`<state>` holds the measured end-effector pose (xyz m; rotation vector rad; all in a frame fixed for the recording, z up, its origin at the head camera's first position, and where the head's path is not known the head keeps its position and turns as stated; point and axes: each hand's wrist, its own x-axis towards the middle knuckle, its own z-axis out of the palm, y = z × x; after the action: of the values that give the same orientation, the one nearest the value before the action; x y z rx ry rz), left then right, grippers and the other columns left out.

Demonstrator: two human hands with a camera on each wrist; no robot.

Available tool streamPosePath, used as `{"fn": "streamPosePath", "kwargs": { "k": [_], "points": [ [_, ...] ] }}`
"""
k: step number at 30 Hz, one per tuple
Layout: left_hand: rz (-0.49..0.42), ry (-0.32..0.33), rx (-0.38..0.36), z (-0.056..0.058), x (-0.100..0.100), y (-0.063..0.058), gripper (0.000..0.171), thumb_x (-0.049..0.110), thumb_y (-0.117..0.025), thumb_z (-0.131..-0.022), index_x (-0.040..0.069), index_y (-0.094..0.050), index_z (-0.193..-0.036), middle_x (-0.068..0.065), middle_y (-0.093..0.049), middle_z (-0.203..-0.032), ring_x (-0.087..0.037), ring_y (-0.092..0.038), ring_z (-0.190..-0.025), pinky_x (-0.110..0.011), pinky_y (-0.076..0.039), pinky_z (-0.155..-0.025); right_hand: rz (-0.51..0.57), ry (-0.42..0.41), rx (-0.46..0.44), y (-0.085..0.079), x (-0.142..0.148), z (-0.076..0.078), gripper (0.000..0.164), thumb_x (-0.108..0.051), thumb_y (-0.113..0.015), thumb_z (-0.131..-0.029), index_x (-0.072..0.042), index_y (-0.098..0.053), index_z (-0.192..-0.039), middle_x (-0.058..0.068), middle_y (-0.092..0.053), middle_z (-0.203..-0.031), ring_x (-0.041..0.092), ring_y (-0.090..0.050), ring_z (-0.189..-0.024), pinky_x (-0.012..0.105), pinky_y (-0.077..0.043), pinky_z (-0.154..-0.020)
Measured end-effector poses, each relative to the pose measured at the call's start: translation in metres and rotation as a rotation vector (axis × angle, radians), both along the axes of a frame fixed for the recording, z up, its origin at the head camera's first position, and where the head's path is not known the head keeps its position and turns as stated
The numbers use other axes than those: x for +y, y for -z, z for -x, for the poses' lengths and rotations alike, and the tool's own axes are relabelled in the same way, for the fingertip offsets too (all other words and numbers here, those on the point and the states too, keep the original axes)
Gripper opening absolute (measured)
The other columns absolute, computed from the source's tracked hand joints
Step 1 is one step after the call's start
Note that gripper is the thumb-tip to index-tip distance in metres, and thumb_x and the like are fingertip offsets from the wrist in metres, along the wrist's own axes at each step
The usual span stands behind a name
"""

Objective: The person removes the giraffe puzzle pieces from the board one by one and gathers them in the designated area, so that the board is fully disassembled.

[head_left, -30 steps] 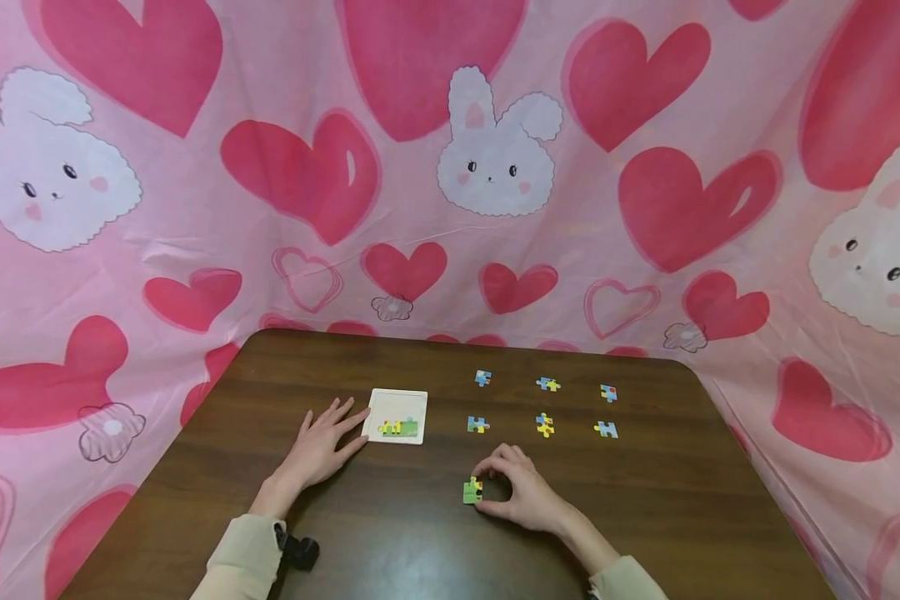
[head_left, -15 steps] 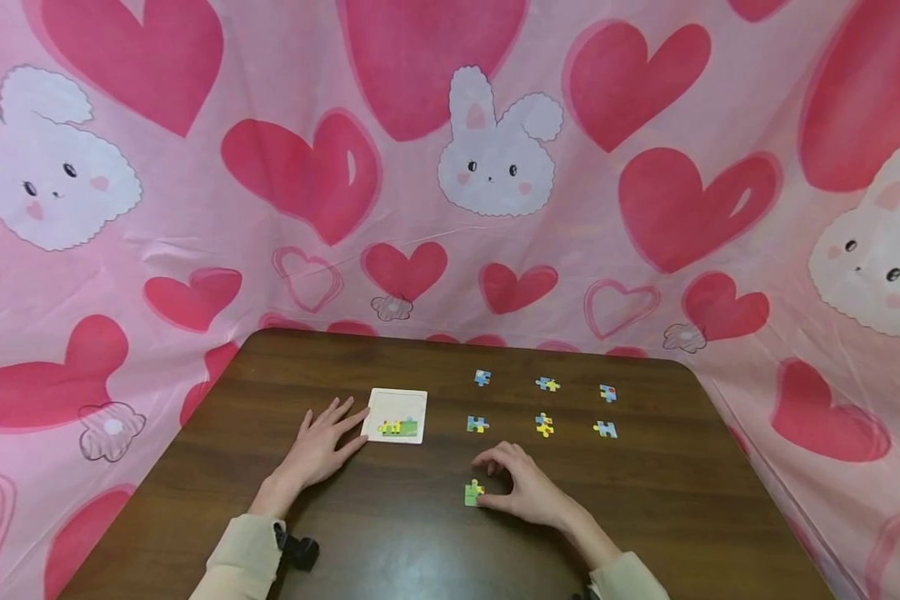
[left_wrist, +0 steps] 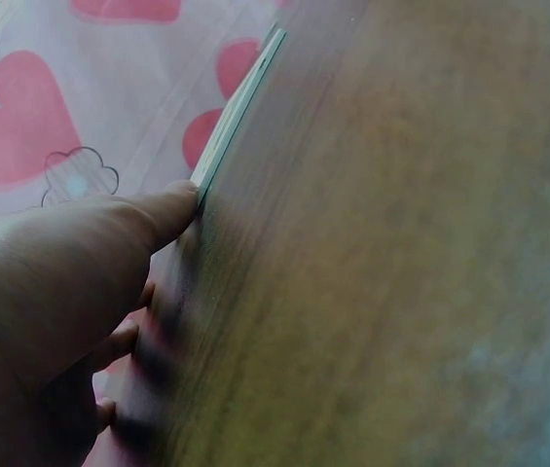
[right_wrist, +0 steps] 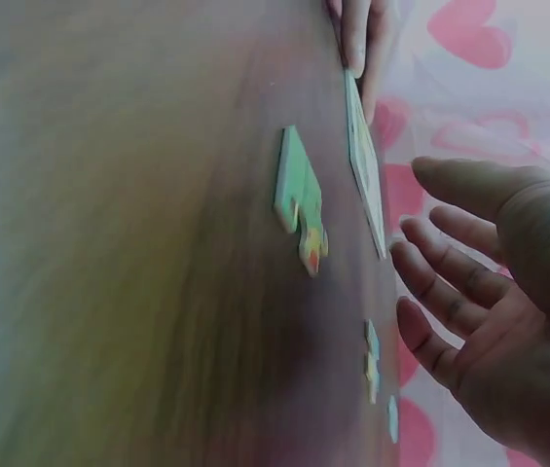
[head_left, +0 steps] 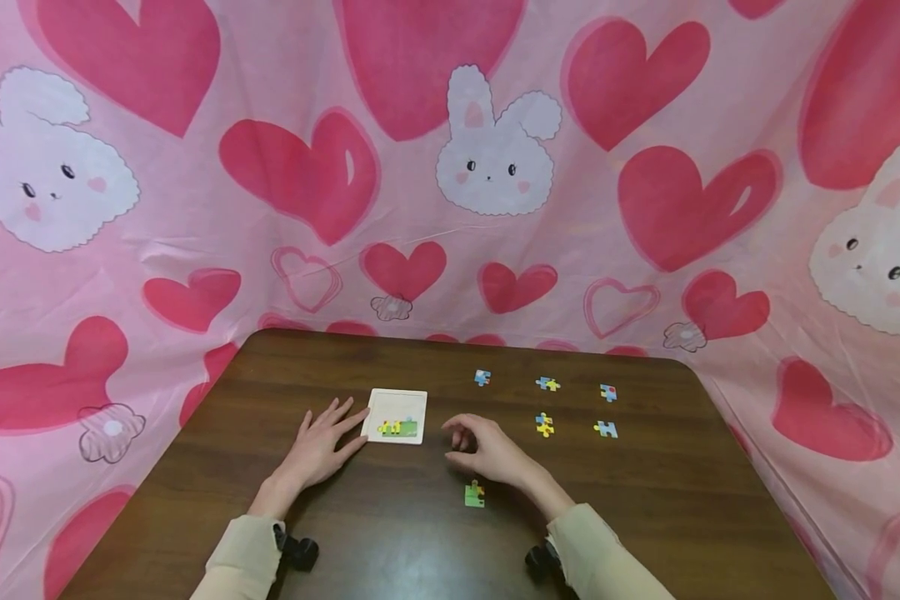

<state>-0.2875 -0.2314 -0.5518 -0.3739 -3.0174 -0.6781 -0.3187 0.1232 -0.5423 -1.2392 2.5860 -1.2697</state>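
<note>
My left hand (head_left: 321, 448) lies with spread fingers on the table, fingertips and thumb at the left edge of a white puzzle tray (head_left: 394, 404). Joined green and yellow puzzle pieces (head_left: 400, 428) sit along the tray's lower part. To the right of the tray, my right hand (head_left: 491, 454) hovers with loosely bent fingers and nothing between them. A loose green puzzle piece (head_left: 474, 495) lies flat on the table just below it. In the right wrist view the right palm (right_wrist: 518, 321) faces the table, apart from the green piece (right_wrist: 297, 185).
On the brown table (head_left: 390, 525), more loose pieces lie spread at the back right: a blue piece (head_left: 482, 378), a blue-yellow piece (head_left: 547, 384), a piece with a red spot (head_left: 608, 392), a yellow piece (head_left: 544, 425) and a light-blue piece (head_left: 606, 429). A pink curtain (head_left: 420, 208) surrounds the table.
My right hand has let go of the green piece, leaving it on the table, and moved up and left. It now covers the blue-green piece seen before. The left hand stays put.
</note>
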Motion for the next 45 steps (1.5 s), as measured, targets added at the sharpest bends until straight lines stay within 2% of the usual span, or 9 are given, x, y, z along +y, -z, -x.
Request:
{"fn": "streamPosePath", "kwargs": {
  "k": [3,5,15,19,23,27,30,37,45],
  "points": [
    [-0.007,-0.001,0.001,0.001,0.001,0.000,0.060,0.041,-0.068,-0.108,0.019,-0.056,-0.163,-0.022,-0.042,-0.175,-0.049,-0.030,-0.167,-0.084,-0.012,-0.129,-0.022,0.075,-0.096,-0.019,-0.017,-0.004,0.034,-0.011,-0.084,-0.097,0.002,-0.072,-0.126,0.007,-0.071,-0.093,0.010,-0.062,-0.081,0.023,-0.054,-0.073],
    [-0.008,0.000,0.007,0.001,0.001,0.000,0.060,0.042,-0.068,-0.108,0.019,-0.056,-0.162,-0.022,-0.043,-0.174,-0.050,-0.031,-0.166,-0.084,-0.013,-0.128,-0.040,0.120,-0.123,-0.022,-0.026,-0.002,0.035,-0.008,-0.085,-0.095,0.003,-0.072,-0.126,0.009,-0.071,-0.093,0.011,-0.061,-0.081,0.022,-0.052,-0.073],
    [-0.006,0.000,0.025,-0.003,0.002,-0.003,0.059,0.042,-0.068,-0.108,0.018,-0.059,-0.161,-0.024,-0.045,-0.172,-0.052,-0.034,-0.164,-0.086,-0.015,-0.126,-0.081,0.233,-0.081,-0.023,-0.077,0.006,0.034,-0.010,-0.086,-0.094,0.004,-0.074,-0.123,0.008,-0.068,-0.092,0.007,-0.053,-0.077,0.020,-0.046,-0.071],
    [0.002,-0.002,0.026,-0.003,0.001,-0.002,0.058,0.041,-0.068,-0.108,0.019,-0.059,-0.161,-0.024,-0.046,-0.172,-0.051,-0.034,-0.164,-0.086,-0.016,-0.126,-0.094,0.226,-0.075,-0.021,-0.099,0.006,0.035,-0.013,-0.088,-0.093,0.004,-0.075,-0.121,0.008,-0.069,-0.093,0.011,-0.057,-0.080,0.022,-0.048,-0.075],
    [0.006,0.000,0.034,-0.003,0.001,-0.001,0.057,0.040,-0.068,-0.109,0.019,-0.059,-0.161,-0.024,-0.046,-0.172,-0.051,-0.035,-0.164,-0.087,-0.017,-0.125,-0.145,0.203,0.002,-0.006,-0.116,0.015,0.032,-0.020,-0.089,-0.093,0.000,-0.079,-0.116,0.005,-0.069,-0.091,0.012,-0.057,-0.081,0.025,-0.050,-0.076],
    [0.003,0.003,0.032,-0.003,0.002,-0.002,0.057,0.041,-0.068,-0.109,0.019,-0.058,-0.161,-0.023,-0.045,-0.173,-0.051,-0.035,-0.164,-0.087,-0.017,-0.125,-0.178,0.237,0.080,0.024,-0.126,0.029,0.032,-0.030,-0.093,-0.089,-0.007,-0.081,-0.108,-0.006,-0.063,-0.085,0.004,-0.052,-0.078,0.021,-0.045,-0.073],
    [0.008,0.003,0.026,-0.003,0.002,-0.002,0.058,0.041,-0.068,-0.109,0.020,-0.058,-0.162,-0.023,-0.045,-0.173,-0.050,-0.034,-0.165,-0.087,-0.017,-0.126,-0.153,0.267,0.054,0.036,-0.129,0.033,0.034,-0.031,-0.096,-0.085,-0.010,-0.079,-0.106,-0.010,-0.059,-0.083,0.002,-0.050,-0.079,0.019,-0.043,-0.076],
    [0.009,0.003,0.017,-0.003,0.003,-0.002,0.058,0.040,-0.068,-0.109,0.019,-0.057,-0.162,-0.022,-0.044,-0.174,-0.050,-0.034,-0.165,-0.086,-0.016,-0.126,-0.138,0.317,-0.080,0.003,-0.127,0.011,0.030,-0.025,-0.095,-0.087,-0.009,-0.078,-0.107,0.000,-0.067,-0.087,0.010,-0.056,-0.089,0.031,-0.044,-0.089],
    [0.011,0.001,0.030,-0.003,0.003,-0.002,0.057,0.040,-0.068,-0.109,0.019,-0.057,-0.162,-0.022,-0.045,-0.173,-0.049,-0.034,-0.165,-0.086,-0.017,-0.126,-0.110,0.358,-0.102,0.009,-0.129,0.009,0.033,-0.023,-0.094,-0.087,-0.009,-0.072,-0.108,0.002,-0.062,-0.091,0.015,-0.056,-0.095,0.031,-0.040,-0.089]
  ]
}}
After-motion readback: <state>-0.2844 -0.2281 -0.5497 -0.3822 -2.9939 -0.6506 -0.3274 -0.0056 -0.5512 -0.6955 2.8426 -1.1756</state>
